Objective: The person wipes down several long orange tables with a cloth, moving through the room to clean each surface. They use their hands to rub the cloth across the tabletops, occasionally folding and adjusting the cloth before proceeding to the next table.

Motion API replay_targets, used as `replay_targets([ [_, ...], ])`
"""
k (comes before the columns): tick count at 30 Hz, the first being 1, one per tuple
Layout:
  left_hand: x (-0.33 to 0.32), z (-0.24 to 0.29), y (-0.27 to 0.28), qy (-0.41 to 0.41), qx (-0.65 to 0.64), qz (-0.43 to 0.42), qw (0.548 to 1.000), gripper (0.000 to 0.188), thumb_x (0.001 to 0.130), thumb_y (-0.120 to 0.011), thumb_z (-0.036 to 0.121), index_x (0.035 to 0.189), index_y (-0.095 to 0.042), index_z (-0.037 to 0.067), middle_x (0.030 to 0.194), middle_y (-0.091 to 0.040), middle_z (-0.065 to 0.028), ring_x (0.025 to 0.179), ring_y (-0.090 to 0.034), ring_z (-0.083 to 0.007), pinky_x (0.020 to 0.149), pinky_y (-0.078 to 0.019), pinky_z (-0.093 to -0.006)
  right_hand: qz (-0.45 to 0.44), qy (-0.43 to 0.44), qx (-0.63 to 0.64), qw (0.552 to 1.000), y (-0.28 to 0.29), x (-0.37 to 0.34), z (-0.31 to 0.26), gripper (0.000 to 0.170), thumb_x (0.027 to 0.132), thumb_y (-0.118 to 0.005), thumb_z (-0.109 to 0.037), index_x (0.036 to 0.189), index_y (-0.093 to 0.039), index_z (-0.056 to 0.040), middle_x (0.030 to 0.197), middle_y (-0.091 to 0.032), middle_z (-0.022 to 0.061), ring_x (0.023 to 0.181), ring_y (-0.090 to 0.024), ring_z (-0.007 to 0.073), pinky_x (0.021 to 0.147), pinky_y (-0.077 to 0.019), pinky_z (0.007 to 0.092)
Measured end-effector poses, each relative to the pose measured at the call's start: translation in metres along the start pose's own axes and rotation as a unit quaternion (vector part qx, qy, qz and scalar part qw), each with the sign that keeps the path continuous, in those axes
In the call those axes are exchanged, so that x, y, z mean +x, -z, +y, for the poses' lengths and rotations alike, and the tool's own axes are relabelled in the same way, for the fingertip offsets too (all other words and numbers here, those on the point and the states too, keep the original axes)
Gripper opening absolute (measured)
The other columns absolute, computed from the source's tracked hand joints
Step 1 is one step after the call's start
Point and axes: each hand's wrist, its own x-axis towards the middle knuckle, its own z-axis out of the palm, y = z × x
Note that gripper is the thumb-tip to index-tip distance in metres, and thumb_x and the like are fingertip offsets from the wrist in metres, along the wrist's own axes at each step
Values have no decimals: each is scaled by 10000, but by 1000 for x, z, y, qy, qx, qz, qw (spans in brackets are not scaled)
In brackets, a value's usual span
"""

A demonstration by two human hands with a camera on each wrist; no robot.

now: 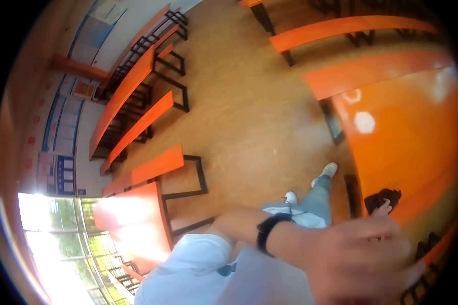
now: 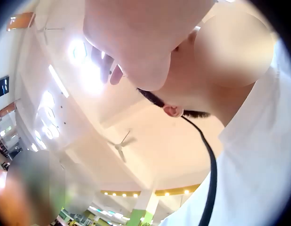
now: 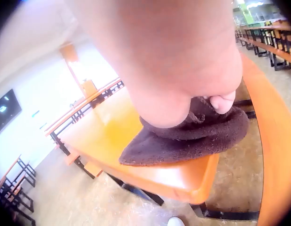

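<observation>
A dark brown cloth [image 3: 183, 146] lies bunched over the corner of an orange table [image 3: 178, 181] in the right wrist view. My right hand [image 3: 169, 66] grips its upper folds between thumb and fingers. In the head view the same cloth [image 1: 374, 202] shows at the table's near edge, and my right hand [image 1: 384, 207] is partly covered by the left one. My left hand [image 1: 359, 259], blurred and close to the head camera, reaches across my front with nothing seen in it. In the left wrist view this left hand [image 2: 131, 42] is raised near the head, its fingertips partly showing.
Orange benches [image 1: 351, 28] on black metal legs stand across the floor [image 1: 239, 101]. Another table [image 1: 137, 218] is at the left by bright windows [image 1: 56, 244]. White reflections show on the near tabletop [image 1: 402, 137]. A ceiling fan [image 2: 119, 146] hangs overhead.
</observation>
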Motion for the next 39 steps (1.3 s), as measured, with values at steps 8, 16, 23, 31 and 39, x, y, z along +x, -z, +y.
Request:
replay_targets([
  [8,-23,59,22,105,-105,31,988,342,874,-593,219,1216,-612,230,848,-624,-3,669,-561,-185,543,-413,-304,-86,-55,-55,993,13,-25,-38,361,924,-444,85,1268,-390,-9,1162,-409,261,736,-494,366,656,-439,477],
  [16,-17,50,5,70,-92,57,992,299,875,-597,253,1168,-633,208,812,-590,-7,673,-553,-189,557,-410,-317,-79,-32,11,996,-7,0,1,452,821,-516,53,1244,-437,-85,1201,-446,308,1078,-491,501,917,-445,520],
  [23,-11,0,-32,64,-99,24,993,273,875,-600,282,1127,-651,190,782,-560,-11,676,-546,-192,569,-408,-329,-56,-43,43,997,-15,57,24,376,882,-477,96,1215,-401,-63,1177,-409,282,956,-497,471,842,-433,519],
  [31,-11,-110,-113,62,-128,-41,989,261,876,-604,316,1080,-672,168,746,-525,-16,681,-538,-196,583,-405,-342,3,-67,9,998,-13,207,90,360,909,-495,44,1242,-433,-78,1193,-428,279,983,-509,469,850,-429,541],
  [39,-20,-198,-136,12,-126,-294,947,310,913,-576,332,1115,-657,110,782,-562,-21,745,-573,-207,650,-437,-388,6,-155,-23,988,-9,351,172,347,931,-537,-53,1267,-455,-76,1213,-494,288,1021,-536,467,850,-453,535],
])
